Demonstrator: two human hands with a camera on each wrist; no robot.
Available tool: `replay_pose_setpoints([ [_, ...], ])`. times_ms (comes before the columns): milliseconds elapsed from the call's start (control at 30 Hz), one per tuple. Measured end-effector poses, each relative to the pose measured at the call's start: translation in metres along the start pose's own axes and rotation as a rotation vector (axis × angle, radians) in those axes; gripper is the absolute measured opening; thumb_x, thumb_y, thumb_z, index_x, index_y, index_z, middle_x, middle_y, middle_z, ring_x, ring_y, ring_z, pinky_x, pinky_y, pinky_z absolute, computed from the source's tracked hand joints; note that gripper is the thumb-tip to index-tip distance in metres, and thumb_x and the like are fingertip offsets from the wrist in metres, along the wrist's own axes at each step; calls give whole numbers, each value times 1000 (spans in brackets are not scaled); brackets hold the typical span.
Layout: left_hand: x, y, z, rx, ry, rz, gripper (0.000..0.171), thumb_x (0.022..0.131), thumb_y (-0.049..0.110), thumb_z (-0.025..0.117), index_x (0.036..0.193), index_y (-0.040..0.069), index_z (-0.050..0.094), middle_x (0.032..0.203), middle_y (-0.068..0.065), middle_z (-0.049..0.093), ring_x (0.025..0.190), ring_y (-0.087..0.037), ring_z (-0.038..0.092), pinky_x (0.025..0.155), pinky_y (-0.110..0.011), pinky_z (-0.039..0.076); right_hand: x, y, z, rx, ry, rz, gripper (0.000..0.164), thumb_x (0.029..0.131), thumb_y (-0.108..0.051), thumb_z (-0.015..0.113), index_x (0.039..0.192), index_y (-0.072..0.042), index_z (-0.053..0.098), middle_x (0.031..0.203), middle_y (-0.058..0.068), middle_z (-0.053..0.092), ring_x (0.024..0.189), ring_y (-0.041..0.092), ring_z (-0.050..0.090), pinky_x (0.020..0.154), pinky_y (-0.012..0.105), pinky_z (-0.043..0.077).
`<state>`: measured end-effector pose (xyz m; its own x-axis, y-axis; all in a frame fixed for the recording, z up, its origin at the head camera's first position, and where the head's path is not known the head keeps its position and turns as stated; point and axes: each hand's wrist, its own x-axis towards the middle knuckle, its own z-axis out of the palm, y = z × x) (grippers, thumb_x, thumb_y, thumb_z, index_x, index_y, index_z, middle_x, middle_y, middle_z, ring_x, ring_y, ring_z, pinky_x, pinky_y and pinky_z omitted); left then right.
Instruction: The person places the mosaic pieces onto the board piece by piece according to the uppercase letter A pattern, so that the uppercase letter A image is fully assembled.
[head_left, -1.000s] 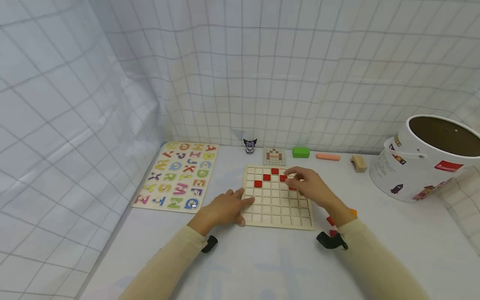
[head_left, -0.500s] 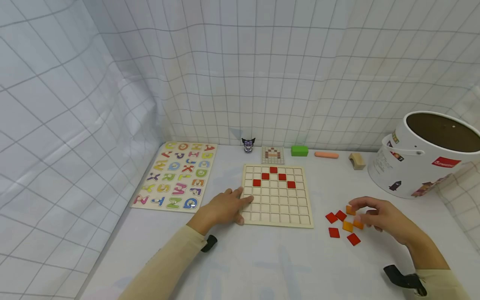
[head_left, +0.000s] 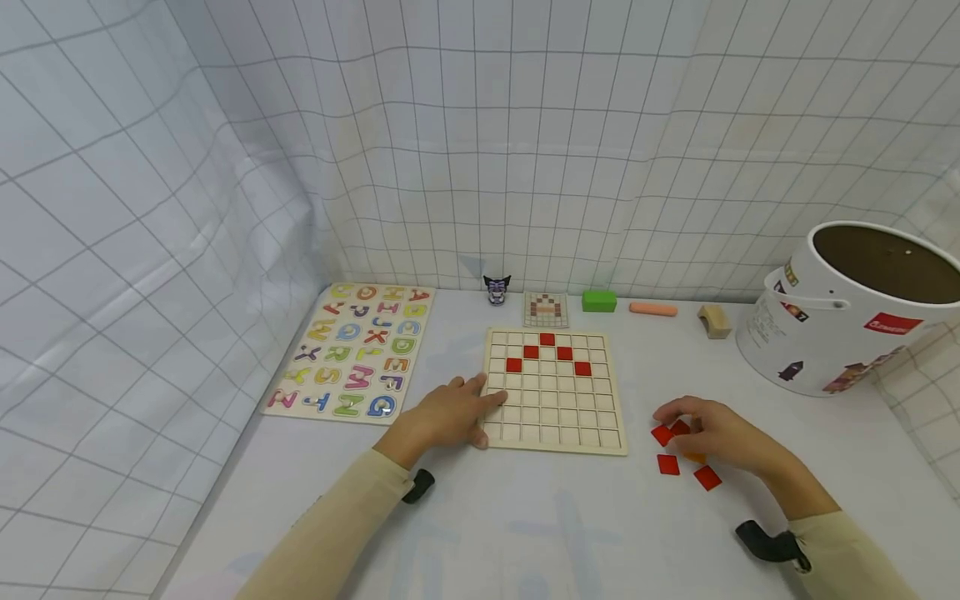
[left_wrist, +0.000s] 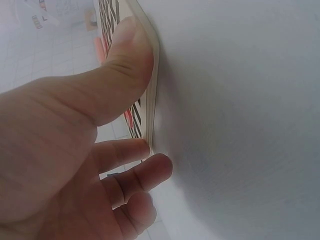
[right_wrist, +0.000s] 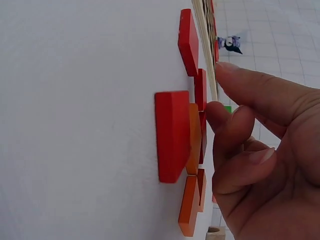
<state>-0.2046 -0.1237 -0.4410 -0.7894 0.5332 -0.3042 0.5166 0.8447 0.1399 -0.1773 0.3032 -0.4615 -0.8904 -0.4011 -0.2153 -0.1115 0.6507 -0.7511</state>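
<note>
A wooden grid board [head_left: 558, 417] lies mid-table, with several red tiles [head_left: 565, 353] set in a peaked pattern in its cells. My left hand [head_left: 448, 415] rests at the board's left edge, index finger on the grid. In the left wrist view its thumb [left_wrist: 117, 75] lies against the edge. Right of the board my right hand [head_left: 723, 433] hovers over loose tiles, thumb and index finger apart, nothing visible between them. Below it lie a loose red tile [head_left: 668, 464] and an orange tile [right_wrist: 188, 205], others partly covered by the hand in the head view.
A letter puzzle board [head_left: 348, 354] lies at the left. Along the back stand a small purple figure [head_left: 497, 290], a pattern card [head_left: 546, 310], a green block [head_left: 599, 302], an orange stick [head_left: 652, 309] and a wooden arch block [head_left: 714, 322]. A white bucket [head_left: 825, 333] stands at the right.
My right hand moved from the board's upper right cells to the loose tiles, then slightly left over them. The red tile under it stays in its cell. My left hand kept its place.
</note>
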Motion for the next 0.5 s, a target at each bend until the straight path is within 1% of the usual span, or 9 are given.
replay_pose_setpoints([
  [100,1,-1,1,-3,-2,-3,78,86,44,75,156,28,44,165,-17,31,143,-42,39,111,-53,40,2,-1,3,-43,14,-27,34,91,-14,74,125,-13,67,110,4,62,91,20,52,71,27,50],
  [233,1,-1,1,-10,0,-3,78,86,43,76,156,28,44,164,-17,31,143,-43,39,111,-54,40,5,-1,6,-104,38,-37,33,90,-12,75,122,-13,68,108,1,62,95,21,53,75,26,51],
  [400,1,-1,0,-10,7,4,78,86,43,76,156,28,45,164,-18,32,143,-43,40,110,-54,41,7,-3,9,-136,46,-23,27,90,-9,75,116,-12,71,109,1,62,98,23,54,77,26,52],
  [500,1,-1,1,-7,7,3,78,85,44,76,156,28,45,164,-18,32,142,-43,40,110,-54,41,7,-6,10,-139,46,-9,24,90,-9,75,113,-12,71,107,1,60,99,23,53,76,26,51],
])
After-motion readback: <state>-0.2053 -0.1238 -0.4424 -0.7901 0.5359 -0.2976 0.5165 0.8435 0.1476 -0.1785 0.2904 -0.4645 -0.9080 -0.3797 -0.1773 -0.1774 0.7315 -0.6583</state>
